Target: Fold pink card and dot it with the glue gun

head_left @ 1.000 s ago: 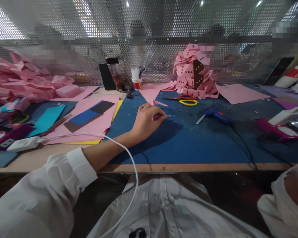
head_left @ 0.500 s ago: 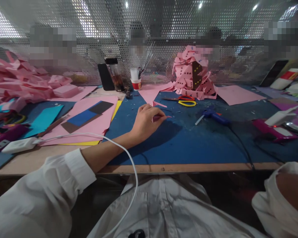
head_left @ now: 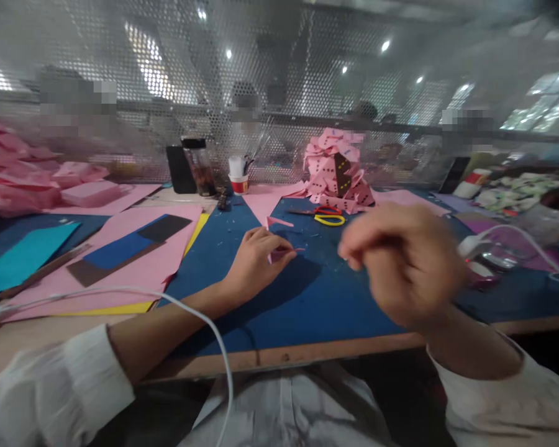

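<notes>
In the middle of the blue mat, my left hand pinches a small folded pink paper piece, largely covered by the fingers. Another pink strip shows just beyond the knuckles. My right hand is raised over the mat's right half, fingers curled and smeared by motion; I cannot make out whether they hold anything. Scissors with red and yellow handles lie between and beyond the hands. The blue glue gun is hidden behind my right hand.
A tall pink paper stack with dark dots stands at the back. Left are pink sheets, a blue strip and a pink paper pile. A white cable hangs across my left forearm. A bottle stands near the mesh screen.
My right hand has come up from the lower right to above the mat. The view has shifted, and my left hand keeps its pinch on the pink paper.
</notes>
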Demonstrator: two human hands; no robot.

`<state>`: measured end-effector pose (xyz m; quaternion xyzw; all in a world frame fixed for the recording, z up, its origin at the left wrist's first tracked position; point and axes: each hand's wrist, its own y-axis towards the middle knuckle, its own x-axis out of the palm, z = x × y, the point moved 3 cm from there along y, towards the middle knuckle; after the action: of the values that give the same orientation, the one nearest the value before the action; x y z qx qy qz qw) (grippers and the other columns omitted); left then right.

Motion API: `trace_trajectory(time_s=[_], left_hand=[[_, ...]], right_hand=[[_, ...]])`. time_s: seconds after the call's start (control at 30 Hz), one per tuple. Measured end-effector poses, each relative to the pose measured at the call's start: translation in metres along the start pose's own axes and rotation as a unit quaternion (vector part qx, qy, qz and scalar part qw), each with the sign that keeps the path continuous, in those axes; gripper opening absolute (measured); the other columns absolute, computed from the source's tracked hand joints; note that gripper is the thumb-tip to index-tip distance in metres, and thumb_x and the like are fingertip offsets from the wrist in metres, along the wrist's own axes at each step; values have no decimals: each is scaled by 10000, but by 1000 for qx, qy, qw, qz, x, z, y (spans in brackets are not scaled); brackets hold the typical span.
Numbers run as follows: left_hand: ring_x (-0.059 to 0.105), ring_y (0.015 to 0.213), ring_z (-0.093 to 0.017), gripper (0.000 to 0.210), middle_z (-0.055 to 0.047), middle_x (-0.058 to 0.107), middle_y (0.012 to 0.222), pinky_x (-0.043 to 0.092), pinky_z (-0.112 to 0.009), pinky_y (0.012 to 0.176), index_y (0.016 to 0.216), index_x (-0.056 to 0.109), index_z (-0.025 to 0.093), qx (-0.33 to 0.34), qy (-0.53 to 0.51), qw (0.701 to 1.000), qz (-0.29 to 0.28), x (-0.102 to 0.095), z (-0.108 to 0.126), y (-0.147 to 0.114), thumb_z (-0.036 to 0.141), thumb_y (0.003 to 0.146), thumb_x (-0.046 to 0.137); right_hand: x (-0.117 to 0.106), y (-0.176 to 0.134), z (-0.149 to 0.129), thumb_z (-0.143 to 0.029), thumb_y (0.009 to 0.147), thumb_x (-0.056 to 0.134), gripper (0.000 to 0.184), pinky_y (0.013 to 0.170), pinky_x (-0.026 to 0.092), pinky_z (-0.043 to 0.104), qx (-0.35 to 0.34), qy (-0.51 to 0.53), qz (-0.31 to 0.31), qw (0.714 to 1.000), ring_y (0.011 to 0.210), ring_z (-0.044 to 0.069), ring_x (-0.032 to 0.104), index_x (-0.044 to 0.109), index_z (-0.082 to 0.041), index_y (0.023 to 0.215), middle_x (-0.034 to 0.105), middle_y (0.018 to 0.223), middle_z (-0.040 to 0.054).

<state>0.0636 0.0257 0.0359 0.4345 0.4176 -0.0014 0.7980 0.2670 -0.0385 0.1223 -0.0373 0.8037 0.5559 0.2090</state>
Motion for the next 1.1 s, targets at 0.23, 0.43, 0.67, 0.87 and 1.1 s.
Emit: trace_trajectory(time_s=[0.23,0.43,0.67,0.87,1.1], left_hand=[[618,873,-196,119,-40,738,900,483,-334,804,963,725,209,62,-19,998,-5,2,3,-3,215,960,606],[628,886,-188,139,-53,729,950,495,-331,805,1038,714,210,111,-29,993,-13,0,12,-6,189,962,600],[640,979,-207,139,-58,708,1021,497,-356,887,1051,688,243,27,-62,998,11,-8,7,0,216,961,586],[595,1162,-232,224,-63,655,1182,461,-412,1031,1149,658,241,-115,-93,988,39,-8,-20,8,308,947,591],[572,1251,-231,416,-75,615,1351,431,-414,1089,1305,603,241,-194,-163,967,27,-7,-32,10,412,926,621]], right_hand=[[67,11,116,-125,925,534,201,929,516,350,127,-41,-82,988,994,180,648,627,-188,1092,667,1069,70],[100,-17,158,-325,945,620,316,923,521,354,227,-10,-152,962,1011,185,668,615,-204,1237,660,1203,94],[104,-28,168,-246,913,649,312,946,479,358,218,-96,-185,953,1034,198,643,639,-192,1220,678,1168,83],[107,-32,178,-122,859,656,250,796,480,311,226,-97,-193,950,875,180,642,697,-194,1094,707,939,42],[99,-19,158,-71,859,620,226,837,465,291,188,-72,-159,967,861,153,616,716,-188,1027,663,914,24]])
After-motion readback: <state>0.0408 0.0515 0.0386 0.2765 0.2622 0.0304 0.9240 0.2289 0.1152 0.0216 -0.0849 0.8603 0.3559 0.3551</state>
